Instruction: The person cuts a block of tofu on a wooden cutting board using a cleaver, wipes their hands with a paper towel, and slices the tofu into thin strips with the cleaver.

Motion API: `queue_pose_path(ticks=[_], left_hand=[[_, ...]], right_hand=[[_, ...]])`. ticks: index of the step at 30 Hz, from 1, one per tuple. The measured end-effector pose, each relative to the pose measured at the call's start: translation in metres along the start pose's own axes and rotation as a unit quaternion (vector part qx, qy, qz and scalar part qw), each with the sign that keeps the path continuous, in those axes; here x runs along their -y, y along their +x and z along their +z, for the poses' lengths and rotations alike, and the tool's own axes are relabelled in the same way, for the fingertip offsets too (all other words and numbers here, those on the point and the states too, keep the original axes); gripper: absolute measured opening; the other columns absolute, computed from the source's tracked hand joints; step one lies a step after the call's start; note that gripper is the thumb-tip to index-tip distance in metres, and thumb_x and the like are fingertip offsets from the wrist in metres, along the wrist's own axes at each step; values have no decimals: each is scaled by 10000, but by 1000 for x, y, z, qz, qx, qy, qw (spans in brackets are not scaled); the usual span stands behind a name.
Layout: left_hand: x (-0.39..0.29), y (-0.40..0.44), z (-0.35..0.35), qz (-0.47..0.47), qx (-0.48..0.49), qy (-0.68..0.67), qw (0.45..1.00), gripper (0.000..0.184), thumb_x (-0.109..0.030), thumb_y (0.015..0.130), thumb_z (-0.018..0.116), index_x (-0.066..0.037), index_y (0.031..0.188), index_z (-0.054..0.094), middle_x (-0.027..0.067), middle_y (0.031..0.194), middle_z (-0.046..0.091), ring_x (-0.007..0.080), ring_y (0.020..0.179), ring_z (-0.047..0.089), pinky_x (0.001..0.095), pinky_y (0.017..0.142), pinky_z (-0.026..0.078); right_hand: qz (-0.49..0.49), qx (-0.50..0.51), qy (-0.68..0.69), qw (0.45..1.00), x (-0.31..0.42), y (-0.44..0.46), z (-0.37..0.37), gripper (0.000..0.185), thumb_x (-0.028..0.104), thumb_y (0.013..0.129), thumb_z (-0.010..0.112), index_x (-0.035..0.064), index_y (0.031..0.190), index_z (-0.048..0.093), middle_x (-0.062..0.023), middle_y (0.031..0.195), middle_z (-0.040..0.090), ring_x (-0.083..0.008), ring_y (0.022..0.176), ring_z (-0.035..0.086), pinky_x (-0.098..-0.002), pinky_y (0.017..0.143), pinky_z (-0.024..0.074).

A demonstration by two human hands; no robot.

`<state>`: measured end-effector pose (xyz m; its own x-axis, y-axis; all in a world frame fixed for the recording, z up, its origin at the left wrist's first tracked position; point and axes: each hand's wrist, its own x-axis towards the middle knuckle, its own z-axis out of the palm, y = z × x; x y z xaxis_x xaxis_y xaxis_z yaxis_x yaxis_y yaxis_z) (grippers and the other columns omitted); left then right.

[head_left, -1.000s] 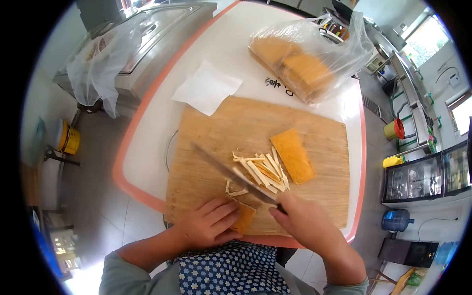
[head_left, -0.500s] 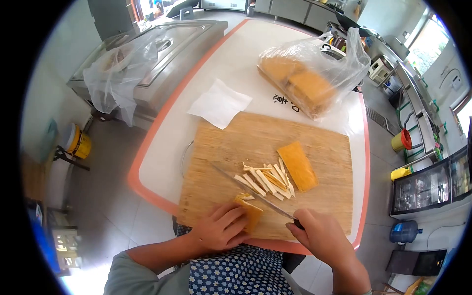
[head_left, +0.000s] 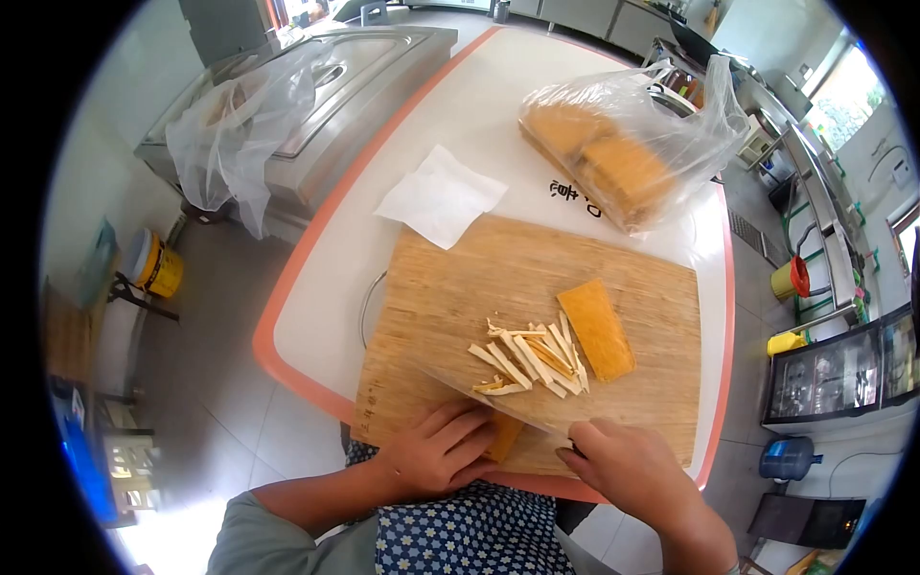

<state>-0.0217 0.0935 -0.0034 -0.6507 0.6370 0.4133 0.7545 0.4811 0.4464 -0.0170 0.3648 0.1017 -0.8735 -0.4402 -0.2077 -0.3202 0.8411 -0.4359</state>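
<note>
My right hand [head_left: 628,465] is wrapped round the handle of a kitchen knife [head_left: 517,408], its blade pointing to the upper left. With bent fingers, my left hand [head_left: 443,447] holds a slab of orange-skinned dried tofu [head_left: 506,438] down at the near edge of the wooden cutting board [head_left: 450,278]. The blade lies along that slab's far edge, just beyond my left fingertips, which partly hide the slab. Pale cut tofu strips [head_left: 532,356] are heaped past the blade. To their right rests a whole tofu slab [head_left: 597,329].
A clear plastic bag [head_left: 628,163] of more tofu slabs stands on the white table [head_left: 321,316] behind the board. A white paper sheet [head_left: 441,196] touches the board's far left corner. A steel counter [head_left: 369,91] with a plastic bag is at left.
The knife has come nearer my left hand and now lies at the slab's edge. Cut strips by the slab have shifted left onto the heap's near side. The view has shifted slightly.
</note>
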Motion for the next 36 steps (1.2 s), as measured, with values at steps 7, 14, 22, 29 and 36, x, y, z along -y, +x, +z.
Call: queue_pose_path(ticks=[7, 14, 22, 29, 36], left_hand=[[-2, 1, 3, -2, -4, -7, 1000, 412, -268, 858, 791, -10, 1162, 687, 169, 1234, 659, 350, 1169, 630, 447, 959, 531], [0, -6, 8, 3, -20, 4, 1000, 478, -271, 800, 841, -3, 1167, 692, 167, 1257, 654, 357, 1154, 639, 447, 936, 545], [1, -11, 9, 4, -17, 22, 1000, 469, -262, 794, 825, 5, 1160, 707, 155, 1214, 676, 354, 1147, 644, 460, 950, 530], [2, -12, 8, 8, -1, 37, 999, 433, -293, 791, 822, -30, 1124, 738, 127, 1165, 691, 357, 1135, 646, 499, 1013, 493], [1, -8, 5, -4, 4, 43, 999, 410, -315, 793, 821, -45, 1092, 750, 120, 1141, 697, 350, 1127, 651, 499, 1016, 492]], right_hand=[[19, -3, 8, 1000, 7, 35, 13, 253, 301, 994, 636, 59, 983, 562, -164, 873, 656, -409, 790, 658, -496, 670, 515], [85, -54, 77, 992, 11, 5, -11, 246, 243, 949, 706, 41, 981, 570, -190, 830, 648, -432, 781, 646, -499, 673, 503], [28, -52, -12, 998, 29, -33, 2, 230, 202, 908, 753, 67, 933, 569, -122, 805, 626, -360, 709, 657, -447, 579, 510], [43, -71, -3, 997, 30, -39, 12, 177, 229, 967, 656, 73, 978, 573, -149, 842, 616, -398, 768, 638, -503, 639, 504], [41, -57, 21, 997, 24, -34, 10, 166, 225, 964, 659, 79, 973, 581, -146, 845, 609, -394, 757, 634, -496, 636, 505]])
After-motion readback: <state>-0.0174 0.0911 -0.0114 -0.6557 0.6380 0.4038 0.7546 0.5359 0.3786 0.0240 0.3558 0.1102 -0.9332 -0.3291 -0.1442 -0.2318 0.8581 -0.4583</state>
